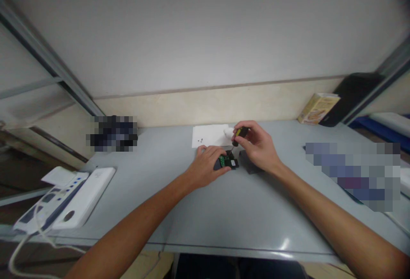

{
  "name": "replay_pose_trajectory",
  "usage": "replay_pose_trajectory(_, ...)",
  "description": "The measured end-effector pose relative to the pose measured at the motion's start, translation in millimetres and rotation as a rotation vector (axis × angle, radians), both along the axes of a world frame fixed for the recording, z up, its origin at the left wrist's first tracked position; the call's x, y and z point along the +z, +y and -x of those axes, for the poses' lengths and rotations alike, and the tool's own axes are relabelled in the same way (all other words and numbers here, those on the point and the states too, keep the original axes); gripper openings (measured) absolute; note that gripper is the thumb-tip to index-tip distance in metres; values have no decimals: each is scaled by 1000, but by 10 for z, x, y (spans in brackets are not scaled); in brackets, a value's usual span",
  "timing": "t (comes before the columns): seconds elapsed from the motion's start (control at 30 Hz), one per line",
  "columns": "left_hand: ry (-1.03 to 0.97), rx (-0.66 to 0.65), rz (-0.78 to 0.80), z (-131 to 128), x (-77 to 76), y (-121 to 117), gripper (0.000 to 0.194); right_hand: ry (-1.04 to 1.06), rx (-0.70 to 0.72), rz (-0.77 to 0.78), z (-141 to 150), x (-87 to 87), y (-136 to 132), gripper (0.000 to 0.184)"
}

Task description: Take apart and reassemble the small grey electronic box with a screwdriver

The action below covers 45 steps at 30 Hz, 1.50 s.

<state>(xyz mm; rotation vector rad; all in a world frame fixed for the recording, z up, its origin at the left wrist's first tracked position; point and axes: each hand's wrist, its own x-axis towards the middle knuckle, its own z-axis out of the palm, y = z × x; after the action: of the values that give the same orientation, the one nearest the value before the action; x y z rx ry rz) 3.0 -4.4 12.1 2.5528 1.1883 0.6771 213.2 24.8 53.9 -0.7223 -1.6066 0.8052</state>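
Note:
In the middle of the table lies a small black device (231, 163) with a green circuit board (222, 160) exposed. My left hand (208, 165) is closed over its left side, thumb along the near edge and fingers along the far one. Above it, my right hand (258, 144) grips a screwdriver (240, 133) with a black and yellow handle. Its thin shaft slants down to the device; whether the tip sits in a screw is too small to tell. A dark flat piece (249, 163) lies beside the device, partly under my right hand.
White paper (209, 136) with several tiny dark screws lies behind my hands. At the left are a white power strip (53, 204) and a white box-shaped device (88, 198) with cables. A yellow box (317, 108) stands at the back right. Blurred-out items flank the grey table (250, 215).

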Motion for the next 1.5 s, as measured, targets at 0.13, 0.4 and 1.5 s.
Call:
replay_pose_trajectory(0.13,-4,1,10,-2,12,-4,34,5,-5,8,2,13,-9,21)
replay_pose_trajectory(0.4,0,4,0,-7,3,-3,36,5,-10,-16,13,-3,-26,20)
replay_pose_trajectory(1.5,-35,24,29,-5,19,-6,28,5,-76,-51,-24,-55,34,27)
